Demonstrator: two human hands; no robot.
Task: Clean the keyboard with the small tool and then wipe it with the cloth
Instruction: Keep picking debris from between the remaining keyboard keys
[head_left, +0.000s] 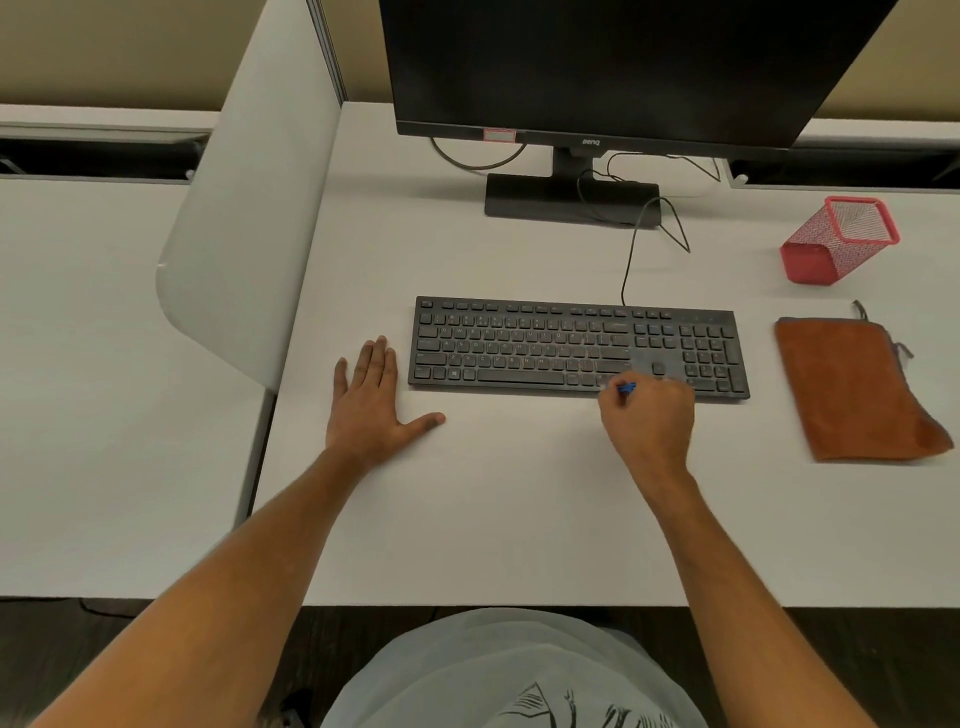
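Hiding most of a small blue tool (627, 387), right hand (652, 421) grips it; left hand (371, 400) lies flat.

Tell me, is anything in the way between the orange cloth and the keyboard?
Nothing visible. Only bare desk lies between the orange cloth and the keyboard. The right hand holding the blue tool is at the keyboard's near edge.

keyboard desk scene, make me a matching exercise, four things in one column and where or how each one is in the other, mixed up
Things:
1. small blue tool
2. cloth
3. left hand
4. red mesh holder

States:
A. lying on its side, behind the cloth
B. flat on the desk, left of the keyboard
C. pinched in the right hand
D. right of the keyboard, untouched

Pairs: 1-C, 2-D, 3-B, 4-A
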